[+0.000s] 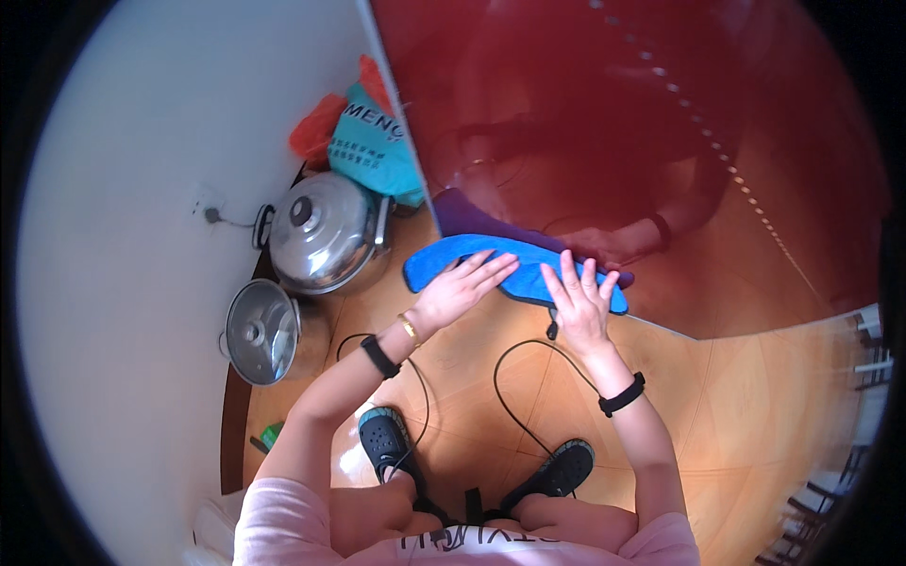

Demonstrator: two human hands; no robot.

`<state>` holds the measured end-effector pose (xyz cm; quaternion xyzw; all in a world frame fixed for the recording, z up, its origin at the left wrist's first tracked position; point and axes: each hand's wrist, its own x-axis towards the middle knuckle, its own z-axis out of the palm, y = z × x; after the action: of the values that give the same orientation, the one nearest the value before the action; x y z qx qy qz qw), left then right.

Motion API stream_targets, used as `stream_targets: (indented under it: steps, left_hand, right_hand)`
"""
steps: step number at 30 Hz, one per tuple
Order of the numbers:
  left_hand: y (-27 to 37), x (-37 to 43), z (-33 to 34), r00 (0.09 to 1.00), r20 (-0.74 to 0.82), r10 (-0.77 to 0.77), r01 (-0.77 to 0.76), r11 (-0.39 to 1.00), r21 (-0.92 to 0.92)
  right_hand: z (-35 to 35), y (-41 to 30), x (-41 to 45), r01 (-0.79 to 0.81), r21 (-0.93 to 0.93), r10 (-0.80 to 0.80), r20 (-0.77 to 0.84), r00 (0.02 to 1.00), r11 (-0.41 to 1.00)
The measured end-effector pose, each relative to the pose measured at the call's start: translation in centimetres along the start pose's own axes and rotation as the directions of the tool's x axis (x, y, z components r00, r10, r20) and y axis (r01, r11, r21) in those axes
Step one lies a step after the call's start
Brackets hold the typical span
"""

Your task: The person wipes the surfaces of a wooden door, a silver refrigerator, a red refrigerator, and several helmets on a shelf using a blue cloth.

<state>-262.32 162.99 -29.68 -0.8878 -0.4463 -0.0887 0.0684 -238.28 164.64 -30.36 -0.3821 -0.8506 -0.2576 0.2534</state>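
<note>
A blue cloth (pixel 527 247) with dark edging lies against the lower part of a glossy red panel (pixel 764 240). My left hand (pixel 463 286) rests on the middle of the cloth with its fingers stretched out to the right. Flat on the cloth's right part, my right hand (pixel 582 304) has its fingers spread. Neither hand visibly grips the cloth, though part of my left thumb is hard to make out. A small black tab (pixel 552 329) hangs below the cloth beside my right hand. Reflections of the cloth and both arms show in the red panel.
Left of the panel stand a lidded steel pot (pixel 322 233) and a smaller glass-lidded pot (pixel 262 332), near a wall socket (pixel 209 212). Behind them is a turquoise bag (pixel 371 148) bearing writing. Thin cables (pixel 499 378) loop from my wristbands over the wooden floor (pixel 453 396) near my black clogs (pixel 386 439).
</note>
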Motion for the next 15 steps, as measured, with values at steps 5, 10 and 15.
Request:
stream_targets:
  steps: [5,10,15]
  left_hand:
    - [-0.1,-0.8,-3.2,0.961,-0.256,0.106,-0.147,0.978,-0.145]
    - [1.7,-6.6,-16.5,0.954,-0.038,0.298,-0.284,0.854,-0.435]
    - [3.9,-10.6,-27.2,0.837,-0.03,0.546,-0.524,0.785,-0.33]
  right_hand:
    - [-6.0,1.6,1.8,0.071,0.467,-0.129,0.092,0.987,0.881]
    - [-18.3,2.4,3.2,0.324,0.526,-0.377,-0.007,0.926,0.787]
    - [-27.8,2.5,3.0,0.151,0.866,-0.308,0.003,0.952,0.476]
